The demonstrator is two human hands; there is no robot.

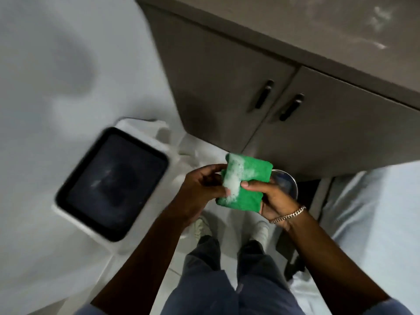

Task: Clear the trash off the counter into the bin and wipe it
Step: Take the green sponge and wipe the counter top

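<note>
A folded green cloth (252,176) with a streak of white powder on it is held between both hands above the floor. My left hand (202,187) pinches its left edge and my right hand (272,198), with a chain bracelet on the wrist, grips its right side. Under my right hand a round metal dish (287,181) shows partly; I cannot tell how it is held. The white bin (111,185) with a dark open mouth stands on the floor to the left. The grey counter top (318,21), smeared with white powder, is at the upper right.
Grey cabinet doors (227,87) with two black handles stand below the counter. My legs and shoes are on the pale tiled floor (200,148). A white wall fills the left side. A pale blue fabric surface (375,212) lies at the right.
</note>
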